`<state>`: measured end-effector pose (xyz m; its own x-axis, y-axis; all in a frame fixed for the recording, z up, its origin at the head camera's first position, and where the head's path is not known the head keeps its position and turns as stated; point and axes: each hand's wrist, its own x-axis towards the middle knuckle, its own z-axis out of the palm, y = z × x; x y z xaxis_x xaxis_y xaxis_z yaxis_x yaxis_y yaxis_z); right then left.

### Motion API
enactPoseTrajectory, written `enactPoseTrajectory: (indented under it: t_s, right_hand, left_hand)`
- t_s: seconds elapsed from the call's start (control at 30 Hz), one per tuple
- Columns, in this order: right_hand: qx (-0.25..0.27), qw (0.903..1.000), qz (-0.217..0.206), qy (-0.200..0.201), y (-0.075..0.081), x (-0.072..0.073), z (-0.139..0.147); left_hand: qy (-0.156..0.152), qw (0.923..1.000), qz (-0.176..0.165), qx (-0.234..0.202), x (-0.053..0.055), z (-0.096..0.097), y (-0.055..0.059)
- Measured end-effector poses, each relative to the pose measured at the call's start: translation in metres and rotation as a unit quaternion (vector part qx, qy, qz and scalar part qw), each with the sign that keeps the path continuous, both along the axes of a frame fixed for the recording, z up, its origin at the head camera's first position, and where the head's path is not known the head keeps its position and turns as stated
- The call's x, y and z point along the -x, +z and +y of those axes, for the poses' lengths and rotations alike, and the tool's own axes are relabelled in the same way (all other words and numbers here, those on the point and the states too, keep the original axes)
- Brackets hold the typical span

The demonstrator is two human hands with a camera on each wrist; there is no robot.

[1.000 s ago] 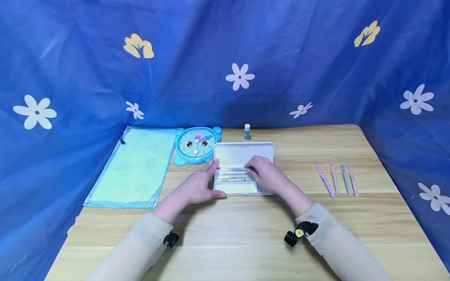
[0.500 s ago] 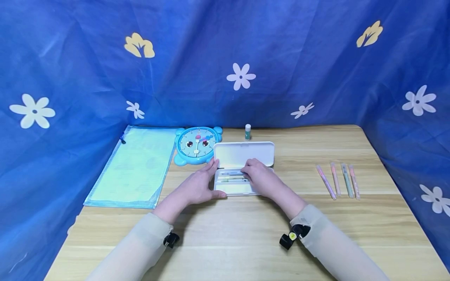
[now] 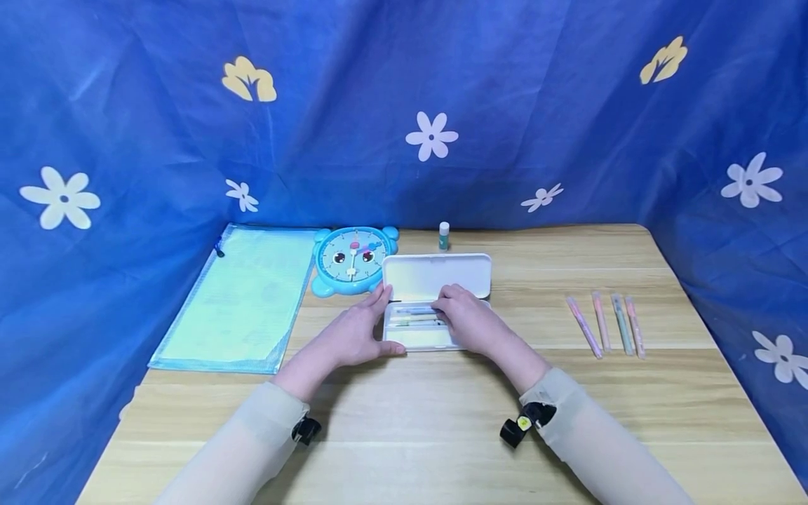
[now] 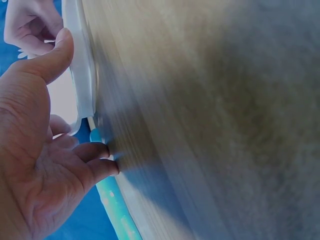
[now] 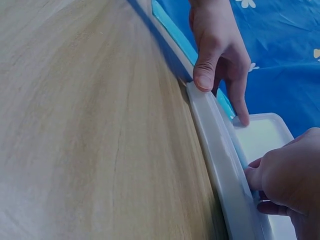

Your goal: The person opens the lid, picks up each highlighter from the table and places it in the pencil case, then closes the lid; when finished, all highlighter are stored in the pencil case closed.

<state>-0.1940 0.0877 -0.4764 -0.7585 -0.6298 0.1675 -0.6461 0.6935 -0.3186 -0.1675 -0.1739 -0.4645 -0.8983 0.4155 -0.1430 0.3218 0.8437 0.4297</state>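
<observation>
Pens (image 3: 413, 318) in the case (image 3: 419, 340) stretch left from curled fingers of the right hand (image 3: 472, 322), grip unclear, left hand (image 3: 355, 337) splayed.

I find the white pencil case (image 3: 435, 282) lying with lid open; slim pens (image 3: 413, 318) occupy its rear compartment, lengthwise.

Bare tabletop (image 3: 416, 428) is giving room on the near side of the left hand (image 3: 350, 337) and the right hand (image 3: 472, 324); the raised lid (image 3: 435, 275) is blocking the way just beyond the right one; the clock (image 3: 341, 270) is crowding the left one's far side; four pens (image 3: 622, 326) are lying well right of both.
</observation>
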Motion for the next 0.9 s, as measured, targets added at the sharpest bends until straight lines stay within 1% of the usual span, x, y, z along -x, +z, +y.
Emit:
enactPoseTrajectory:
  t_s: [0.13,0.33,0.5,0.63,0.73,0.9]
  right_hand:
    - [0.027,0.9996,-0.007,0.01,0.001,0.001,0.003]
    - [0.063,0.9973,-0.032,0.023,0.003,0.002,0.012]
    - [0.097,0.9946,-0.022,0.03,0.009,0.003,0.024]
    - [0.11,0.9937,-0.014,0.018,0.016,0.001,0.037]
    - [0.123,0.9922,-0.02,-0.003,0.022,-0.001,0.049]
    - [0.17,0.9847,-0.027,-0.026,0.03,-0.005,0.075]
  left_hand:
    - [0.0,1.0,0.002,0.003,0.0,-0.001,0.002]
    - [-0.003,1.0,0.001,0.003,0.0,0.0,0.001]
    - [-0.001,1.0,-0.001,0.001,0.0,0.0,0.001]
    - [0.001,1.0,-0.006,0.004,0.0,-0.001,0.001]
    - [0.003,0.9999,-0.009,0.006,0.0,-0.001,0.0]
    - [0.003,1.0,-0.005,0.002,0.0,-0.001,-0.002]
